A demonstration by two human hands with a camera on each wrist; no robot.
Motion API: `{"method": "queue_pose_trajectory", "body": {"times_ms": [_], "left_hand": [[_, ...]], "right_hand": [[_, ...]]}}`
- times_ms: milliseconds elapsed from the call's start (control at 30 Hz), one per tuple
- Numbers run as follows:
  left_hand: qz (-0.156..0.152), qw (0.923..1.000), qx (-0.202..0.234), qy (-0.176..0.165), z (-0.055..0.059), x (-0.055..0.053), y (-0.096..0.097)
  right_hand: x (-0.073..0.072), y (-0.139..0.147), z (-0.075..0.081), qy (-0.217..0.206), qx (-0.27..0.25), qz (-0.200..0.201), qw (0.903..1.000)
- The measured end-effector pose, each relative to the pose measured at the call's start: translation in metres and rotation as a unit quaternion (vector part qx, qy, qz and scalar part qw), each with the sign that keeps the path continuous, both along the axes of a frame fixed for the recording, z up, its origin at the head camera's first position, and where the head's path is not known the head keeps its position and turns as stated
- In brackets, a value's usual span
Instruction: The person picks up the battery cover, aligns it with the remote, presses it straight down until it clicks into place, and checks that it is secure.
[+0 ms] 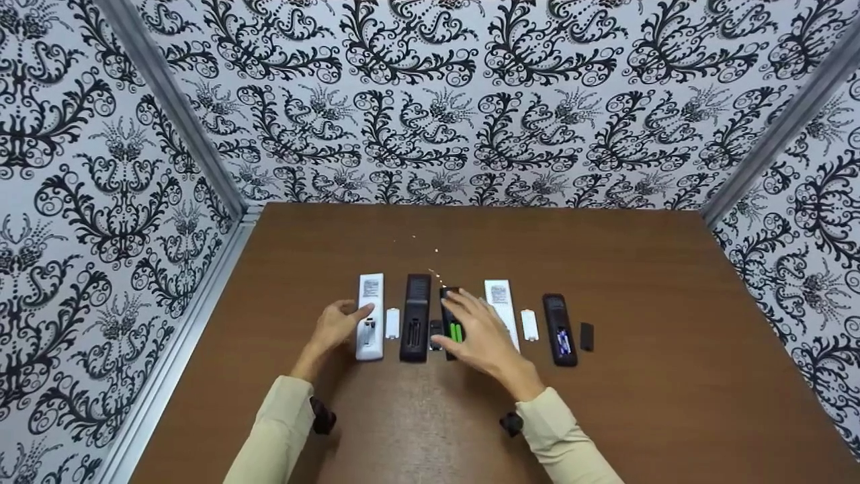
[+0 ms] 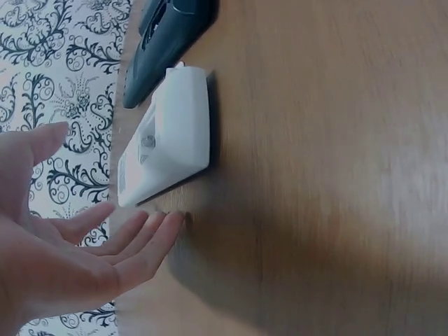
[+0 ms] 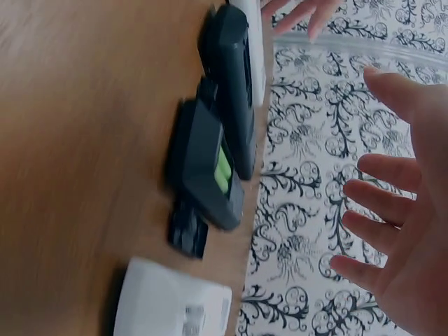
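A row of remote controls lies back side up, battery bays uncovered. My left hand [image 1: 339, 326] hovers beside the leftmost white remote [image 1: 370, 346]; in the left wrist view its fingers are spread, apart from that remote [image 2: 178, 126]. Over the small black remote [image 1: 451, 296] with green batteries [image 1: 457, 332] is my right hand [image 1: 487, 336], partly hiding it. The right wrist view shows this hand [image 3: 399, 210] with loose fingers, holding nothing, clear of the black remote [image 3: 199, 154]. Between the hands lies a longer dark remote [image 1: 415, 309].
Right of my right hand lie another white remote [image 1: 498, 296], a white battery cover [image 1: 529, 325], a black remote [image 1: 555, 306] with batteries and a dark cover [image 1: 586, 336]. Another white cover [image 1: 392, 323] sits by the leftmost remote. Patterned walls [image 1: 430, 101] border the brown table [image 1: 416, 430].
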State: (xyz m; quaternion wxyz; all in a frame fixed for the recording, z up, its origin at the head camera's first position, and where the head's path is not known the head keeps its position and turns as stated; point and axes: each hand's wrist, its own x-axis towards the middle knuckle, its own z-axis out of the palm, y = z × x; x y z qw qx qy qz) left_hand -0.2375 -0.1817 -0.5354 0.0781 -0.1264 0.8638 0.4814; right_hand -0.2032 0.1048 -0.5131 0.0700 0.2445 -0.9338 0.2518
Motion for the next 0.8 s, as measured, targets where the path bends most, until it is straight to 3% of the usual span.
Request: {"method": "queue_pose_trajectory", "body": {"times_ms": [133, 200, 533, 800], "left_hand": [[0.029, 0.9967, 0.056, -0.052, 0.005, -0.002, 0.003], [0.039, 0.9954, 0.061, -0.063, 0.007, -0.003, 0.005], [0.069, 0.9892, 0.082, -0.100, 0.006, -0.013, 0.013], [0.066, 0.9926, -0.001, -0.102, 0.010, -0.017, 0.022]], "right_hand": [[0.001, -0.013, -0.006, 0.054, 0.006, 0.006, 0.9985], [0.001, -0.020, -0.009, 0.074, 0.013, 0.006, 0.9972], [-0.001, -0.050, -0.020, 0.083, 0.029, 0.000, 0.9961], [-0.007, -0.066, -0.033, 0.100, 0.036, 0.018, 0.9941]]}}
